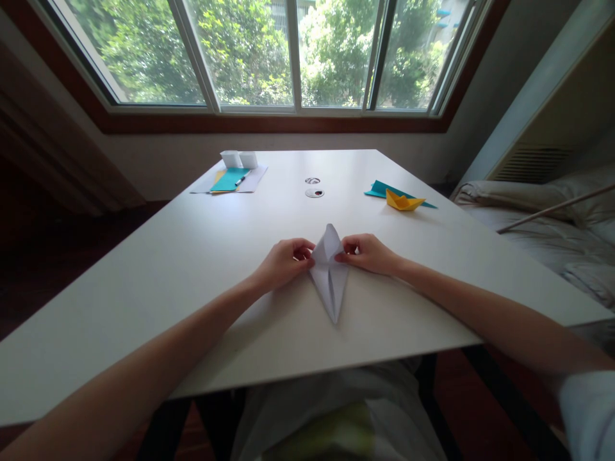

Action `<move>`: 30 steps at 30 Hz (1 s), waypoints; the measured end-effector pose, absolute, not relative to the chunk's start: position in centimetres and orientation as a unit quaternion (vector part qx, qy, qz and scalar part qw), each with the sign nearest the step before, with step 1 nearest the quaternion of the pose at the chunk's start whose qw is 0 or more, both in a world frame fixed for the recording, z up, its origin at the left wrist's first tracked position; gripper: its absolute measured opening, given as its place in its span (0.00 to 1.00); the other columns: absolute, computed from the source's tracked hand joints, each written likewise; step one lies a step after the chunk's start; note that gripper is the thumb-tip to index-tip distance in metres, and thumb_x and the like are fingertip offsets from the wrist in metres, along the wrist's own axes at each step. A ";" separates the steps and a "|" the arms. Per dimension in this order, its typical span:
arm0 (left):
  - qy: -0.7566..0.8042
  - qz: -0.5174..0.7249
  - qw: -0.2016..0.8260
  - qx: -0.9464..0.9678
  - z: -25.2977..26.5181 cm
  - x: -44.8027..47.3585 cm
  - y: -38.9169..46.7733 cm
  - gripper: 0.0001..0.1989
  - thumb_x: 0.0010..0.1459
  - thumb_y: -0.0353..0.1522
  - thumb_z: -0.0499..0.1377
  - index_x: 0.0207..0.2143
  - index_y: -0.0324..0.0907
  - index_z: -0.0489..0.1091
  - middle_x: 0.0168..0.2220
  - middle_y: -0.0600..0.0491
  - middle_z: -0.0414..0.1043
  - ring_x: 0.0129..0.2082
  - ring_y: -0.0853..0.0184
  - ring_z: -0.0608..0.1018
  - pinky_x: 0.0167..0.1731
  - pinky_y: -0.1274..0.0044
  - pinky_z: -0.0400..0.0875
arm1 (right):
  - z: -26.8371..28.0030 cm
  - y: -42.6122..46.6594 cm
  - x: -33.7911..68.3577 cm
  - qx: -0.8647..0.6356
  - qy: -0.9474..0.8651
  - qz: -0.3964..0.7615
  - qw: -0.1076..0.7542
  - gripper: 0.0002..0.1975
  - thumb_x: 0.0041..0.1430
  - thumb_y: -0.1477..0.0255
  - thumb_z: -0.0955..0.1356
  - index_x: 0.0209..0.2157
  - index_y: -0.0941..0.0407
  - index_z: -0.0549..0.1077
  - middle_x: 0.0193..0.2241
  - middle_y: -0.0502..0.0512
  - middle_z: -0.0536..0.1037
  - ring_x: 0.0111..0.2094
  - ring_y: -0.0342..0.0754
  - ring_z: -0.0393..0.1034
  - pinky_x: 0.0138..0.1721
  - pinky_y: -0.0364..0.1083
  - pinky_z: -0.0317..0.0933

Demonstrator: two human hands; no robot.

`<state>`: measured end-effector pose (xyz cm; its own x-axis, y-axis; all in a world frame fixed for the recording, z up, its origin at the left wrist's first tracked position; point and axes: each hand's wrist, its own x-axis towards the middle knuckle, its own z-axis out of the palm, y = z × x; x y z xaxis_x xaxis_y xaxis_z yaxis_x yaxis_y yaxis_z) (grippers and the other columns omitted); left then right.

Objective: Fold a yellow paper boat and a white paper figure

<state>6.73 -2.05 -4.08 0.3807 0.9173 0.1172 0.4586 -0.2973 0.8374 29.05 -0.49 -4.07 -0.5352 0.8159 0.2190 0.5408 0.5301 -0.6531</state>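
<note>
A sheet of white paper folded into a long diamond [331, 282] lies near the front of the white table, one point toward me and one away. Down its lower half runs a center slit between two flaps. My left hand [286, 261] pinches its left edge between thumb and fingers. On the opposite edge, my right hand [368, 253] pinches the paper the same way. Both wrists rest low over the tabletop. The underside of the folded paper is hidden.
The white table [173, 275] reaches toward the window. At back left are colored paper sheets [229, 180], a pen [243, 178] and white paper boxes [239, 159]. Two round pieces [314, 193] lie mid-back. To the right sit a yellow paper boat [404, 202] and a teal paper plane [379, 188].
</note>
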 end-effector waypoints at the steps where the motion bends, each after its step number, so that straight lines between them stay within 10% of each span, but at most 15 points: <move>1: 0.460 0.304 0.370 0.748 -4.1 6.6 -2.0 0.13 0.46 0.32 0.59 0.36 0.36 0.71 0.28 0.52 0.72 0.28 0.69 0.72 0.30 0.77 0.67 | -4.1 -0.5 29.1 -0.405 -0.836 0.263 0.262 0.10 0.49 0.66 0.66 0.21 0.58 0.66 0.19 0.45 0.62 0.23 0.38 0.54 0.25 0.40 0.50; 20: 0.495 0.319 0.101 0.802 -4.1 7.3 -3.0 0.08 0.48 0.29 0.58 0.31 0.41 0.61 0.29 0.56 0.65 0.27 0.70 0.68 0.26 0.79 0.63 | -4.0 -0.7 28.9 -0.423 -0.833 0.229 0.275 0.07 0.50 0.69 0.67 0.25 0.58 0.70 0.19 0.45 0.66 0.22 0.38 0.56 0.24 0.38 0.50; 30: 0.309 0.222 0.072 0.922 -3.7 6.6 -3.5 0.09 0.58 0.28 0.50 0.35 0.41 0.71 0.34 0.50 0.73 0.35 0.67 0.72 0.37 0.76 0.66 | -4.4 -0.7 28.7 -0.451 -0.814 0.208 0.299 0.09 0.48 0.69 0.68 0.32 0.56 0.69 0.23 0.46 0.71 0.22 0.39 0.60 0.25 0.39 0.54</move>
<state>6.57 -3.55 -3.68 0.7100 0.6025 0.3647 0.5385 -0.7981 0.2703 28.74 -0.69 -4.44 -0.4137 0.8601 0.2986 0.6109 0.5054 -0.6094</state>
